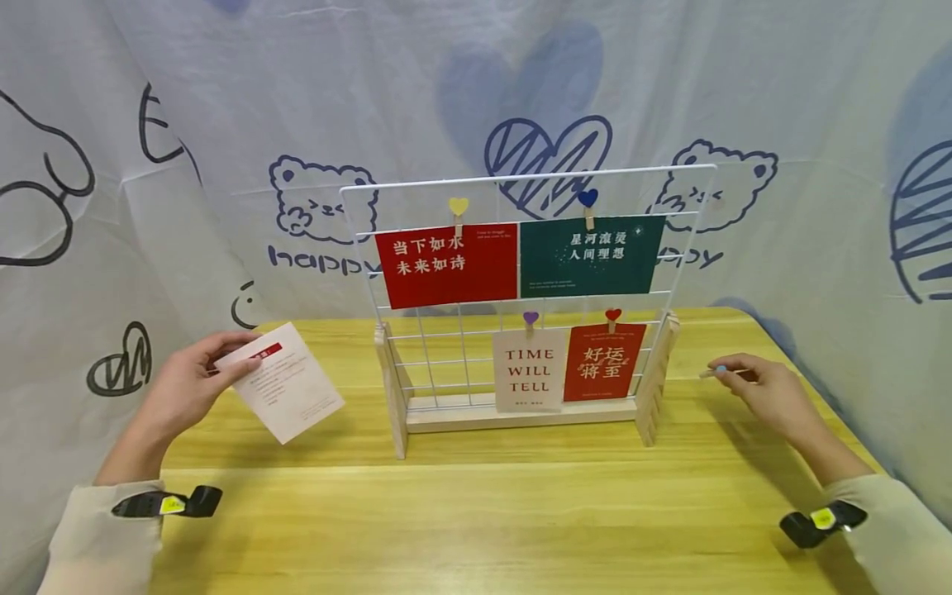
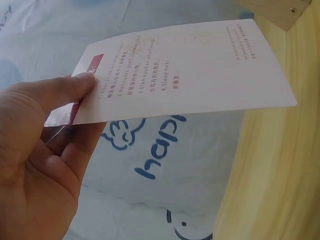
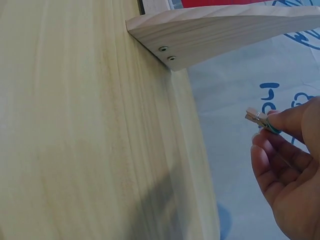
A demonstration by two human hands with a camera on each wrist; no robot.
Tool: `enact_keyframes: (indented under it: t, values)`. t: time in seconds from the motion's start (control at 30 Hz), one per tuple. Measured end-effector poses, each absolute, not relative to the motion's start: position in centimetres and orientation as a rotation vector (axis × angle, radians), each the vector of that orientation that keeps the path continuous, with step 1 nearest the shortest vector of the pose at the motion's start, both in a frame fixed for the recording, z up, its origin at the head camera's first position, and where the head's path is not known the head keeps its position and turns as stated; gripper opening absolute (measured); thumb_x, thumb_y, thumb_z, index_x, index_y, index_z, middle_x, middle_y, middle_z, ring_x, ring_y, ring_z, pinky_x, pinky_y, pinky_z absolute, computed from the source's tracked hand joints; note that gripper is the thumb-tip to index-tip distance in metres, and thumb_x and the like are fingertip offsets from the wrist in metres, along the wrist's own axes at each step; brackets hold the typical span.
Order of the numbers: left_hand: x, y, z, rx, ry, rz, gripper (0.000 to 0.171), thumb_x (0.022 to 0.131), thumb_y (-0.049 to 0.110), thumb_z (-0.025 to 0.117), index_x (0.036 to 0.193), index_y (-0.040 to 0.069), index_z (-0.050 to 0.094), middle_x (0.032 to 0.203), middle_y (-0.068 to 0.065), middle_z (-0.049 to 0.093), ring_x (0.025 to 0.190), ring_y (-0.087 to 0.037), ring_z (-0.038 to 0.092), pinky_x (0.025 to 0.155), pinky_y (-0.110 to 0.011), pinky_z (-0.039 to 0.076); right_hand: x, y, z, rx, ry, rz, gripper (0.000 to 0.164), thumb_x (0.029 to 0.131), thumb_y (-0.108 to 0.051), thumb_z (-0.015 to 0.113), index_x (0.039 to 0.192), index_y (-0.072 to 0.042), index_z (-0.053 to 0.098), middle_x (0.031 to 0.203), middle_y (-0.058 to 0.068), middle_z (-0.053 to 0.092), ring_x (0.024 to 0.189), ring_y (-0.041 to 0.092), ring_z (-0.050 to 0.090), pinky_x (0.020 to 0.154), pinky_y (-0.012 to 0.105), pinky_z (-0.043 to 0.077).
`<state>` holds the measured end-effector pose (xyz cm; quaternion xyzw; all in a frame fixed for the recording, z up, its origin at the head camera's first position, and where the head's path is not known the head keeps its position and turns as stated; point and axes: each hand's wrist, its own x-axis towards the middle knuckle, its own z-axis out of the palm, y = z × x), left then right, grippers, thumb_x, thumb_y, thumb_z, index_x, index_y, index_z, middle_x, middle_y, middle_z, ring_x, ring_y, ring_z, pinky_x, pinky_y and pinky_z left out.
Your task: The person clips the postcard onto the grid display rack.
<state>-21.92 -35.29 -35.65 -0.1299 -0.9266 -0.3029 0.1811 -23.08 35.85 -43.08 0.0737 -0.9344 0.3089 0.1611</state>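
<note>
Between thumb and fingers, my left hand (image 1: 195, 376) pinches a white card (image 1: 293, 388) by its corner, above the table left of the rack. In the left wrist view the card (image 2: 200, 70) shows printed lines and a red strip partly under the thumb. My right hand (image 1: 766, 392) is to the right of the rack. It pinches a small wooden clothespin (image 3: 257, 117) with a bluish piece at the fingertips. The white wire grid rack (image 1: 439, 364) stands on wooden feet between the hands.
Clipped on the grid are a red card (image 1: 446, 285), a green card (image 1: 550, 277), a white card (image 1: 530, 384) and a smaller red card (image 1: 595, 388), each under a heart-topped clothespin. The yellowish wooden table (image 1: 476, 512) meets a printed cloth (image 1: 416, 99) behind and at the sides.
</note>
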Motion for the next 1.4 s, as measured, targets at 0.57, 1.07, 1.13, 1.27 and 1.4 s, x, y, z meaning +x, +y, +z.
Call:
enact_keyframes:
  t: [0.57, 1.07, 1.13, 1.27, 1.4]
  values:
    - [-20.5, -30.4, -34.2, -0.575, -2.454, -0.915, 0.029, 0.093, 0.007, 0.067, 0.121, 0.001, 0.066, 0.1, -0.016, 0.067, 0.069, -0.009, 0.06, 0.057, -0.015, 0.047, -22.8, 35.2, -42.0, 0.263, -2.585, 0.947, 0.035, 0.104, -0.022, 0.05, 0.127, 0.004, 0.058, 0.1, 0.021, 0.066, 0.076, 0.003, 0.062, 0.061, 0.015, 0.051]
    - [-20.5, -26.6, -33.7, -0.681, -2.412, -0.947, 0.031, 0.088, 0.003, 0.072, 0.118, 0.004, 0.068, 0.1, -0.013, 0.069, 0.07, -0.014, 0.061, 0.056, -0.014, 0.045, -22.0, 33.8, -41.0, 0.254, -2.483, 0.991, 0.033, 0.099, -0.019, 0.061, 0.122, 0.005, 0.062, 0.101, 0.023, 0.069, 0.075, -0.009, 0.059, 0.062, 0.011, 0.049]
    - [-20.6, -26.2, -33.6, -0.717, -2.397, -0.964, 0.031, 0.087, 0.001, 0.072, 0.117, 0.003, 0.069, 0.1, -0.012, 0.069, 0.07, -0.014, 0.061, 0.057, -0.014, 0.047, -21.9, 33.6, -40.8, 0.244, -2.481, 1.001, 0.033, 0.098, -0.019, 0.062, 0.122, 0.004, 0.063, 0.101, 0.019, 0.07, 0.075, -0.009, 0.059, 0.061, 0.012, 0.05]
    - [-20.7, -25.5, -33.5, -0.772, -2.38, -0.972, 0.031, 0.086, -0.001, 0.072, 0.116, 0.003, 0.069, 0.099, -0.011, 0.07, 0.072, -0.013, 0.061, 0.06, -0.014, 0.05, -21.5, 33.2, -40.3, 0.227, -2.473, 1.009, 0.032, 0.098, -0.023, 0.062, 0.118, 0.001, 0.066, 0.095, 0.007, 0.073, 0.074, -0.006, 0.061, 0.061, 0.013, 0.05]
    - [-20.7, -24.8, -33.4, -0.767, -2.4, -0.944, 0.029, 0.087, 0.003, 0.072, 0.116, 0.005, 0.069, 0.101, -0.01, 0.07, 0.075, -0.016, 0.061, 0.062, -0.016, 0.051, -21.3, 32.9, -39.8, 0.246, -2.452, 1.03, 0.03, 0.098, -0.022, 0.062, 0.117, 0.001, 0.068, 0.092, -0.002, 0.072, 0.075, -0.007, 0.062, 0.062, 0.012, 0.05]
